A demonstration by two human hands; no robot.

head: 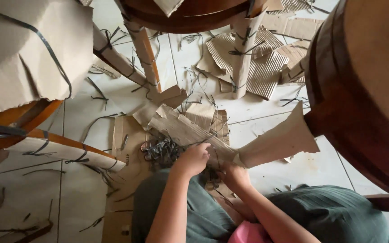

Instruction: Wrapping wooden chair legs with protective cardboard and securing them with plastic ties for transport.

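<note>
Corrugated brown cardboard wrapping [190, 130], torn and bound with thin black straps, lies on the white tiled floor [257, 112] between the wooden furniture legs, just ahead of the person's knees. The left hand [193, 158] rests on its near edge with fingers curled shut around a strap. The right hand [234, 174] is closed too, pinching the cardboard beside the tangled black straps [160, 150].
</note>
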